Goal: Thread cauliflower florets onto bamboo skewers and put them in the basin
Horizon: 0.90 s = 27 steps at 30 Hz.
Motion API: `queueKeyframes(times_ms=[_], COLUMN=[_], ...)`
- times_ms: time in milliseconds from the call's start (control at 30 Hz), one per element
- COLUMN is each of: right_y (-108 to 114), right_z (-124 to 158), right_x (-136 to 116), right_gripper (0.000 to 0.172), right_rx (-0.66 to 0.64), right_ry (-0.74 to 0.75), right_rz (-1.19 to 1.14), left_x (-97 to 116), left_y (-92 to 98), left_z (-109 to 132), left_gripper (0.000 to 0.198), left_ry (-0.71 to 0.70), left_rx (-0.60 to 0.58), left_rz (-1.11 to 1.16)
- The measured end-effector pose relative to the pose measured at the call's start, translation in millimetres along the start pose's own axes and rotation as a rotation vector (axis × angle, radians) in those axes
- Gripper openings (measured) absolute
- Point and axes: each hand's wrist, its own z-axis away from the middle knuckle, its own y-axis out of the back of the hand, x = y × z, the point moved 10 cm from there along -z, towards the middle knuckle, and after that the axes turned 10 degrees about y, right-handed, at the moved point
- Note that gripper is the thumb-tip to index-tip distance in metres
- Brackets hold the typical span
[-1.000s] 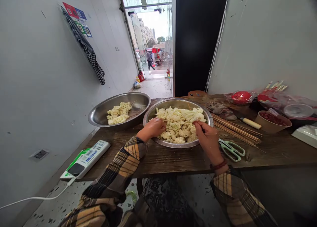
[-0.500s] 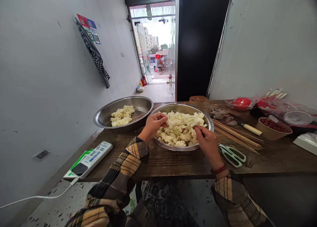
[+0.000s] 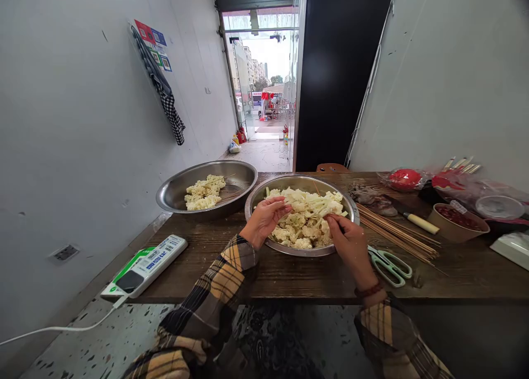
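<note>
A steel basin (image 3: pixel 251 196) full of cauliflower florets (image 3: pixel 303 225) stands on the wooden table. Over its left side, my left hand (image 3: pixel 266 220) has its fingers curled around a pale cauliflower floret, largely covered by them. My right hand (image 3: pixel 349 247), wearing a red bracelet, is over the basin's right rim with thumb and fingers pinched together. What is in that pinch is too small to make out against the florets. Further left, a second steel basin (image 3: pixel 173 194) holds a small heap of skewered cauliflower (image 3: pixel 204 193), with thin sticks poking out.
Bamboo skewers (image 3: pixel 397 230) lie right of the basin, near green-handled scissors (image 3: pixel 390 266) and a wooden-handled knife (image 3: pixel 421 223). A paper bowl (image 3: pixel 458 225) with red contents stands farther right. A white corded device (image 3: pixel 151 266) lies at the table's left.
My left hand has turned and its fingers have loosened a little over the florets. My right hand keeps its pinch in nearly the same place. The view has shifted slightly.
</note>
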Motion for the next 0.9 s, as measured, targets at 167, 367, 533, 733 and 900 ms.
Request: queueKeyframes(times_ms=[167,367,533,733,900], right_y=[-4,-15,-28,-34,-33], right_z=[1,2,1,0,0], right_x=[-2,-8,-15,-9,-4], right_gripper=[0.037,0.037,0.037,0.037,0.035], right_rx=[-0.048,-0.252,-0.415,-0.422,-0.389], right_ry=[0.004,0.052,0.143,0.107,0.091], right_rz=[-0.025,-0.04,0.027,0.034,0.023], left_x=[0,-2,-5,-3,-3], left_y=[-1.3,3.8,3.0,-2.3,-4.9], left_z=[1,1,2,4,4], left_gripper=[0.014,0.011,0.013,0.02,0.03], left_ry=[-0.007,0.003,0.019,-0.009,-0.023], left_rx=[-0.04,-0.004,-0.009,-0.063,-0.103], left_rz=[0.029,-0.005,-0.061,-0.07,-0.06])
